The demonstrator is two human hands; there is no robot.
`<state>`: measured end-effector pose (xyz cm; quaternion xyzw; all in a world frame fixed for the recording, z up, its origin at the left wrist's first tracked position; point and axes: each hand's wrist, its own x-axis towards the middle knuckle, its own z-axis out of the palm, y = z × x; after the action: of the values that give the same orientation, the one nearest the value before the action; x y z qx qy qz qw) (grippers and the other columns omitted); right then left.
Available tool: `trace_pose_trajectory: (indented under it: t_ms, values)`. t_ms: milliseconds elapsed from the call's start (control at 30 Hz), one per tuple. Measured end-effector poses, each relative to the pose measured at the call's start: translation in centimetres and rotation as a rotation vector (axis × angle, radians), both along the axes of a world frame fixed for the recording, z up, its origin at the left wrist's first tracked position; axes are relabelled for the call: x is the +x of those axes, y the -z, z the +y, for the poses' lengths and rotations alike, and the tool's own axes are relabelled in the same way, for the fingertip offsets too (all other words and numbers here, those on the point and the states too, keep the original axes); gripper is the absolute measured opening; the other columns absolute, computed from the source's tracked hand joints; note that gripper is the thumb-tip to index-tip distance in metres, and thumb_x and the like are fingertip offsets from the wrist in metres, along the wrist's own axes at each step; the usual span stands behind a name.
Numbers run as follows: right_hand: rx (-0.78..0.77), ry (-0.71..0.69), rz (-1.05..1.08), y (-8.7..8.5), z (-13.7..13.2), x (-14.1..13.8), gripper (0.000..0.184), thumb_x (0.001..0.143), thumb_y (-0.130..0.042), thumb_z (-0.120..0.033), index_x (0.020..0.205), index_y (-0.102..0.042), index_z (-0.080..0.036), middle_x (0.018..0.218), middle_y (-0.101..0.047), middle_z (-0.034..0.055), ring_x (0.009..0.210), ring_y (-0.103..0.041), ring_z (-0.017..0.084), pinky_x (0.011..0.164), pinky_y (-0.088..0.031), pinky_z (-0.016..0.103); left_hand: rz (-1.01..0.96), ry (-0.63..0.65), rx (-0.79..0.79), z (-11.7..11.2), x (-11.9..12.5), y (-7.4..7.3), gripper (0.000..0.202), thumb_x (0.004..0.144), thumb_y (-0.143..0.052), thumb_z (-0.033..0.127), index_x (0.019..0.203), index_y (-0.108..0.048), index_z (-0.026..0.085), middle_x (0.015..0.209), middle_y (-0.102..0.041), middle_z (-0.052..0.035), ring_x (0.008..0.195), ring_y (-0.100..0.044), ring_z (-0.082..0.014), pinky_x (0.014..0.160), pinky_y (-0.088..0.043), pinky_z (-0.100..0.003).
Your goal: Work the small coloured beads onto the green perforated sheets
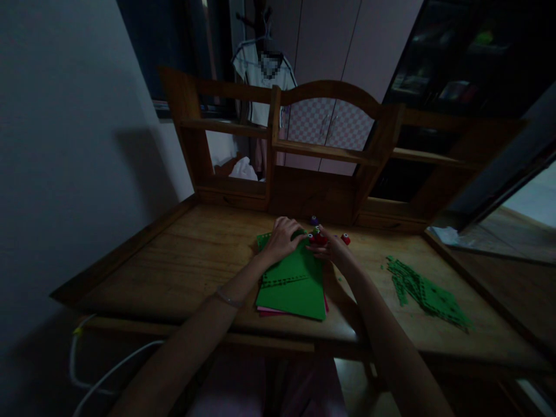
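Note:
A stack of green paper (295,289) lies in front of me on the wooden desk, pink and red sheets showing beneath it. Rows of small dark holes or marks cross the top sheet. My left hand (283,236) is curled over the far part of the green paper, thumb toward the right. Beyond the stack's right corner, my right hand (332,246) has its fingers around a small red craft punch (320,238). A bit of green shows by its fingertips, and dim light blurs the grip. Close by are a purple piece (314,220) and another red piece (346,238).
Heavily perforated green paper (434,298) with loose scraps lies at the right of the desk (174,260). A wooden shelf unit (321,152) rises along the desk's back edge. A white cable (117,366) hangs at the lower left.

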<state>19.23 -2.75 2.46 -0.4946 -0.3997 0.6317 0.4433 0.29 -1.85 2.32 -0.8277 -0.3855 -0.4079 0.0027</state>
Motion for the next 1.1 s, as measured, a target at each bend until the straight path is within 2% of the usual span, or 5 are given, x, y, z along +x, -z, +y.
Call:
trace_pose_trajectory:
  t_ms: [200, 467, 767, 933, 1100]
  values:
    - [-0.015, 0.003, -0.020, 0.1, 0.1, 0.0, 0.045, 0.075, -0.060, -0.052, 0.101, -0.059, -0.015, 0.088, -0.069, 0.0121, 0.075, -0.069, 0.024, 0.053, -0.055, 0.029, -0.006, 0.028, 0.031, 0.1, -0.1, 0.2, 0.013, 0.084, -0.057, 0.033, 0.087, -0.058, 0.020, 0.088, -0.059, -0.0016, 0.092, -0.048, -0.0185, 0.090, -0.033, -0.037]
    - [-0.003, 0.014, -0.015, 0.2, 0.0, 0.0, 0.046, 0.075, -0.061, -0.051, 0.105, -0.059, -0.017, 0.097, -0.068, 0.0115, 0.077, -0.068, 0.025, 0.055, -0.055, 0.029, 0.004, 0.028, 0.030, -0.1, 0.0, 0.0, 0.015, 0.084, -0.056, 0.034, 0.087, -0.058, 0.020, 0.088, -0.058, -0.0023, 0.092, -0.047, -0.0187, 0.091, -0.033, -0.037]
    - [-0.052, 0.024, -0.040, 0.8, 0.7, 0.1, 0.051, 0.075, -0.061, -0.053, 0.109, -0.059, -0.015, 0.082, -0.069, 0.0122, 0.075, -0.068, 0.027, 0.057, -0.055, 0.033, 0.007, 0.041, 0.031, -0.2, 0.0, -0.1, 0.018, 0.085, -0.054, 0.037, 0.086, -0.058, 0.020, 0.088, -0.059, -0.0025, 0.091, -0.048, -0.0187, 0.090, -0.034, -0.037]
    - [-0.010, 0.000, -0.038, 0.9, 0.5, 0.1, 0.050, 0.075, -0.060, -0.054, 0.109, -0.059, -0.016, 0.085, -0.069, 0.0114, 0.077, -0.068, 0.026, 0.060, -0.055, 0.033, 0.015, 0.031, 0.035, 0.0, 0.0, 0.0, 0.019, 0.085, -0.054, 0.038, 0.086, -0.058, 0.019, 0.087, -0.058, -0.0024, 0.091, -0.048, -0.0186, 0.090, -0.034, -0.037]
    - [-0.054, -0.004, -0.058, 1.2, 0.9, 0.2, 0.053, 0.074, -0.060, -0.056, 0.109, -0.059, -0.016, 0.086, -0.070, 0.0117, 0.075, -0.068, 0.026, 0.059, -0.055, 0.033, 0.029, 0.022, 0.038, 0.1, 0.0, 0.1, 0.019, 0.085, -0.054, 0.038, 0.085, -0.058, 0.019, 0.087, -0.058, -0.0031, 0.090, -0.047, -0.0196, 0.089, -0.034, -0.038]
